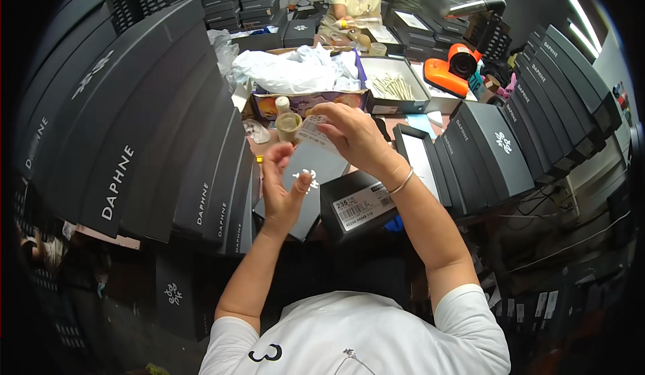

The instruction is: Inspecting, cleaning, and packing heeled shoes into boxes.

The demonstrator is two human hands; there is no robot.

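Observation:
A translucent backing sheet with a printed white label point(313, 134) is pinched in the fingers of my right hand point(356, 136), above the table. My left hand point(281, 190) is lower and to the left, its thumb and fingers apart with nothing between them. It hovers over a dark grey shoe box point(302, 217) with a white logo on its lid, which lies beneath both hands. Just right of that box, a black box end point(359, 207) with a white barcode label faces me. Behind my right forearm lies an open box point(418, 157) showing a white inside.
Stacked dark shoe boxes point(154, 126) wall the left side, and more boxes point(500, 143) stand at right. Ahead are a glue jar point(287, 125), a carton with crumpled white wrapping point(295, 67), a box of thin sticks point(393, 87) and an orange tool point(445, 77). Another person point(353, 6) sits opposite.

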